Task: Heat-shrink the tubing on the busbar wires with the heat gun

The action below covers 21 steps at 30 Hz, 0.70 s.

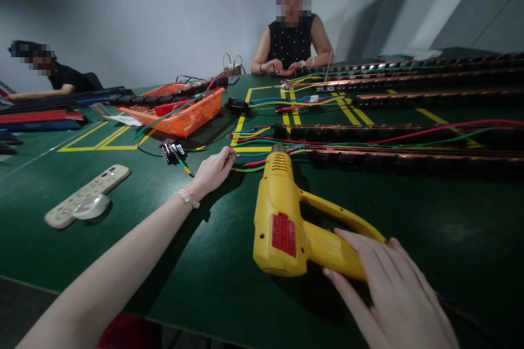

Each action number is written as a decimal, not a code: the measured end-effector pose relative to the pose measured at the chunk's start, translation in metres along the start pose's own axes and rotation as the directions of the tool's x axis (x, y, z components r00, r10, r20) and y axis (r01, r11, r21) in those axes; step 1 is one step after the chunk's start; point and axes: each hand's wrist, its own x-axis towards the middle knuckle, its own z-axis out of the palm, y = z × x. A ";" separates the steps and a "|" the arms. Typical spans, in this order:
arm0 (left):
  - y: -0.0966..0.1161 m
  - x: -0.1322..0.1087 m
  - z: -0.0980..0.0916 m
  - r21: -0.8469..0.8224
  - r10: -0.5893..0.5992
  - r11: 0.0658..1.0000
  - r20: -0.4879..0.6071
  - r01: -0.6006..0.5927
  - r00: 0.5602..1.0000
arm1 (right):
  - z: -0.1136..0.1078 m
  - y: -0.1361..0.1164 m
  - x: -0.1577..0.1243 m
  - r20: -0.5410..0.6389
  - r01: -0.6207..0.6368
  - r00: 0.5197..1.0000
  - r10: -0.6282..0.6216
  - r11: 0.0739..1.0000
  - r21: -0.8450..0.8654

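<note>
A yellow heat gun (pixel 282 191) with a red label points its metal nozzle away from me, over the wires. My right hand (pixel 393 283) is wrapped loosely round its handle, thumb on the near side. Farther out, my left hand (pixel 213 170) has thumb and fingers pinched on the end of a blue wire (pixel 248 155). Red wires (pixel 256 163) and green wires (pixel 249 170) lie just beside those fingers. They come from a long black strip with a copper edge (pixel 409 157) on the right. A small black-and-white connector (pixel 172 152) sits left of my left hand.
An orange basket (pixel 192 117) with wires stands at the back left. On the left lie a remote control (pixel 88 196) and a roll of clear tape (pixel 92 207). More strips (pixel 434 99) fill the far right. One co-worker (pixel 290 38) sits opposite, another (pixel 67 79) far left.
</note>
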 end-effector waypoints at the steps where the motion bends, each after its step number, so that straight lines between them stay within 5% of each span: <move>1: 0.000 0.000 0.000 -0.005 0.000 1.000 0.003 0.000 1.000 | 0.001 0.004 -0.002 0.002 -0.007 1.000 0.007 1.000 -0.008; 21: -0.001 0.002 0.003 -0.028 0.115 0.993 -0.033 -0.116 0.993 | 0.006 0.010 -0.011 -0.017 0.041 0.999 -0.043 0.995 -0.091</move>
